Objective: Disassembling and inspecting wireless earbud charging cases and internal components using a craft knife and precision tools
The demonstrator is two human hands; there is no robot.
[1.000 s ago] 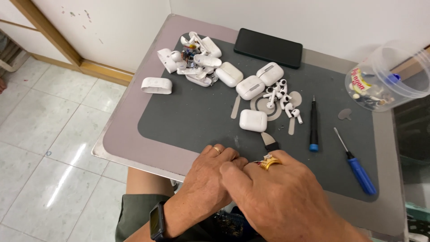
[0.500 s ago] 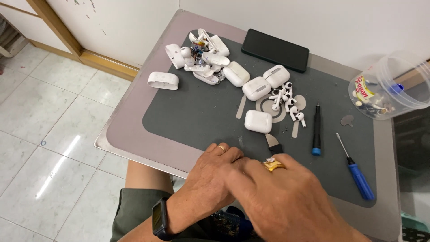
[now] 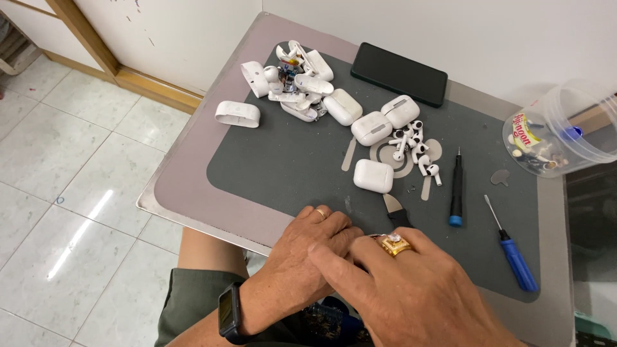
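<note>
So we've got both hands bunched together at the near edge of the dark grey rubber work mat point(image 3: 276, 160). Compared with a second ago they've barely moved; it's mostly the view that has tilted, so the work looks to be in the same fiddly stage as before.

Our left hand point(image 3: 302, 247) and right hand point(image 3: 411, 289) overlap, fingers curled down over something small we can't make out, so we can't tell what either grip actually holds. A flat metal pry blade with a black handle point(image 3: 395, 211) pokes out just past the knuckles, touching the mat.

The closed white plastic earbud case point(image 3: 373, 175) sits just beyond it, untouched. The thin black screwdriver with a blue tip cap point(image 3: 456, 189) and the blue-handled screwdriver point(image 3: 514, 254) haven't shifted either.
</note>
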